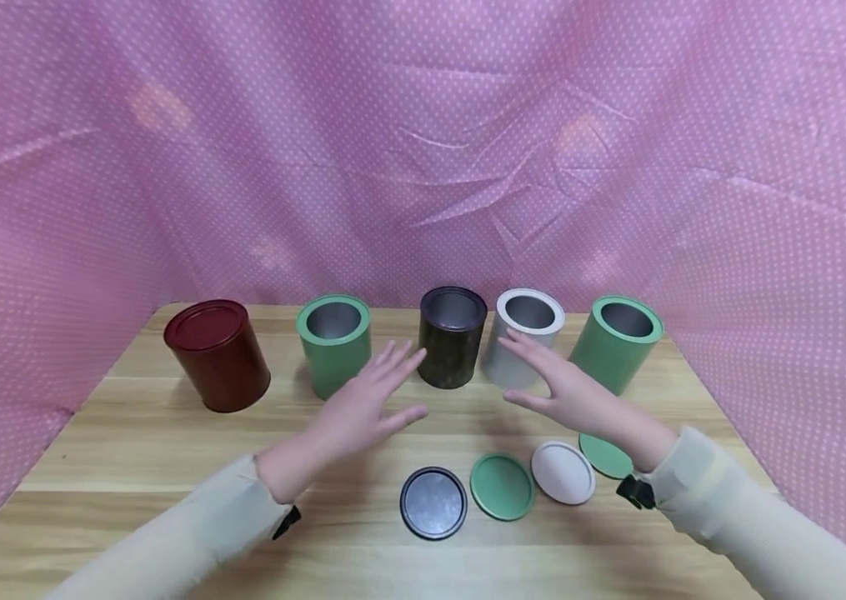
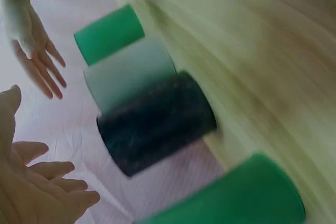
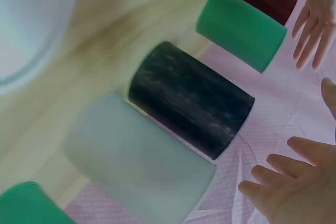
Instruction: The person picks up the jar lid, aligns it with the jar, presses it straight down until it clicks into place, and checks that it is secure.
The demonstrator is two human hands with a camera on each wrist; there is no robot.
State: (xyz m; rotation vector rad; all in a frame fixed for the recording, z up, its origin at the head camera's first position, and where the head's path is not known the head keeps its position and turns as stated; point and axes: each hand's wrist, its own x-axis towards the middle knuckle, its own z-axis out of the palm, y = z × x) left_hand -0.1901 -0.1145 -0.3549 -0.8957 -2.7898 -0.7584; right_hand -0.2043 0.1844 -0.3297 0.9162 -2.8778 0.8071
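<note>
Both hands hover above the table with fingers spread, holding nothing. In the head view my left hand (image 1: 362, 408) is nearest the left green can (image 1: 336, 358) and the black can (image 1: 447, 354). My right hand (image 1: 561, 387) is in front of the white can (image 1: 505, 362) and the right green can (image 1: 613, 358), partly covering the white one. These cans stand uncovered. Farther left, a dark red can (image 1: 223, 367) has its lid on. Toward the front lie a black lid (image 1: 433, 503), a green lid (image 1: 502, 487), a white lid (image 1: 563, 472) and another green lid (image 1: 604, 456), partly behind the right forearm.
The wooden table (image 1: 130, 442) carries everything. A pink dotted cloth (image 1: 423, 167) hangs behind it and along both sides, close to the table's edges. The cans form a row near the back edge.
</note>
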